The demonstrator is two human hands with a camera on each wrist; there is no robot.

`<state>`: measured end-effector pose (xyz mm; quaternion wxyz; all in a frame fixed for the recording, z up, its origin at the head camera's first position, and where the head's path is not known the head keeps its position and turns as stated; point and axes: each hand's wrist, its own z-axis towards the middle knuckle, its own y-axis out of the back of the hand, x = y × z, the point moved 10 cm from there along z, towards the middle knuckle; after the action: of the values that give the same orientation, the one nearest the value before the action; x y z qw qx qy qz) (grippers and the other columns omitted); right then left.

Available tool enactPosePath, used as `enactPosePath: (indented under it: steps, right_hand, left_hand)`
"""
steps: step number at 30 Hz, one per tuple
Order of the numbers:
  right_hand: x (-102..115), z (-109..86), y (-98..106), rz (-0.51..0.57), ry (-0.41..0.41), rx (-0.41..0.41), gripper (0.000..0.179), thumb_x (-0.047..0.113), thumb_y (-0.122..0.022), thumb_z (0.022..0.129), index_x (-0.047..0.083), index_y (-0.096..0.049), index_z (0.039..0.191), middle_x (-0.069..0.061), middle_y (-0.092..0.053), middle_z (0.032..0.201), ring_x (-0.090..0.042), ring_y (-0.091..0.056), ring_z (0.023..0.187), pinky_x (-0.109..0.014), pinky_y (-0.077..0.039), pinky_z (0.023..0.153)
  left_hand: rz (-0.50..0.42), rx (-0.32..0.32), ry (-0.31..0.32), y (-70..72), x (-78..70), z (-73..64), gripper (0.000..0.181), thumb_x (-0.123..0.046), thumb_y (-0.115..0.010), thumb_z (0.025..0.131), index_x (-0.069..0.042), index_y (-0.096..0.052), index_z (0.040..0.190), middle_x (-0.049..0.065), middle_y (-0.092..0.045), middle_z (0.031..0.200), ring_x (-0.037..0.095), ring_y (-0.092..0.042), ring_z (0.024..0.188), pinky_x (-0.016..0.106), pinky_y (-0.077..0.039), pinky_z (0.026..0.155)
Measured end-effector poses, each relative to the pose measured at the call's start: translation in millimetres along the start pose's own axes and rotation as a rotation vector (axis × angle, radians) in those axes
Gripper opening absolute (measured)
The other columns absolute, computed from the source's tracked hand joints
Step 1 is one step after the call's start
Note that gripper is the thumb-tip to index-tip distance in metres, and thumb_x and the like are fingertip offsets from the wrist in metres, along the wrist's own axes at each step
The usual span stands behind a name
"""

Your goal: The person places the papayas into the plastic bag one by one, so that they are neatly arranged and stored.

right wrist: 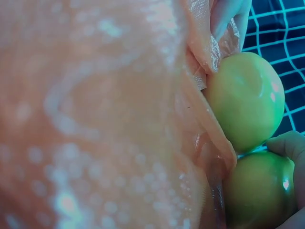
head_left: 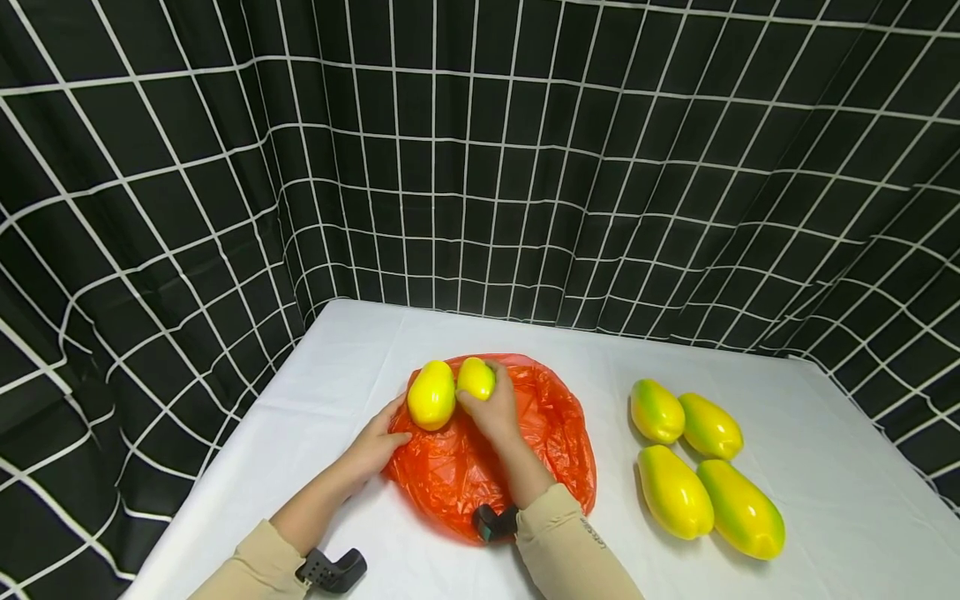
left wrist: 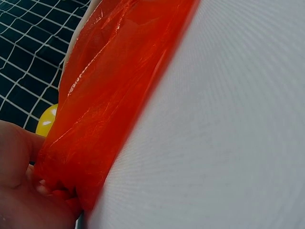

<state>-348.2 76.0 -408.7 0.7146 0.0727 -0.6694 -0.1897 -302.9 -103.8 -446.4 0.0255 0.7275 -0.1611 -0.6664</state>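
A red plastic bag [head_left: 442, 479] lies spread on the white cloth. At its left edge my left hand [head_left: 373, 446] grips the film, its fingers partly covered by the bag in the left wrist view. One yellow papaya [head_left: 432, 398] rests at the bag's far left part, close to that hand. Just right of it, my right hand [head_left: 497, 408] grips a second, yellow-green papaya [head_left: 474, 377] over the bag. In the right wrist view the held papaya [right wrist: 257, 193] is next to the other one, with the thumb on its side.
To the right on the white-covered table [head_left: 600, 367] lies a group of several loose yellow-green papayas [head_left: 675, 492]. Black curtains [head_left: 480, 167] with a white grid hang behind the table and at both sides. Each wrist wears a black device [head_left: 333, 572].
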Motion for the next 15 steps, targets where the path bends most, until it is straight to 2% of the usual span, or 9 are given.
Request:
enactPosePath:
  steps: [15]
  right_hand:
    - [-0.3, -1.1, -1.9, 0.016, 0.006, 0.016, 0.063, 0.015, -0.069, 0.078, 0.007, -0.039, 0.133, -0.016, -0.050, 0.125, -0.030, -0.052, 0.105, -0.045, -0.047, 0.093]
  left_hand:
    - [-0.002, 0.008, -0.003, -0.1, -1.3, -1.1, 0.065, 0.000, -0.046, 0.089, -0.009, -0.021, 0.149, 0.019, -0.018, 0.154, 0.038, -0.013, 0.142, 0.056, -0.012, 0.114]
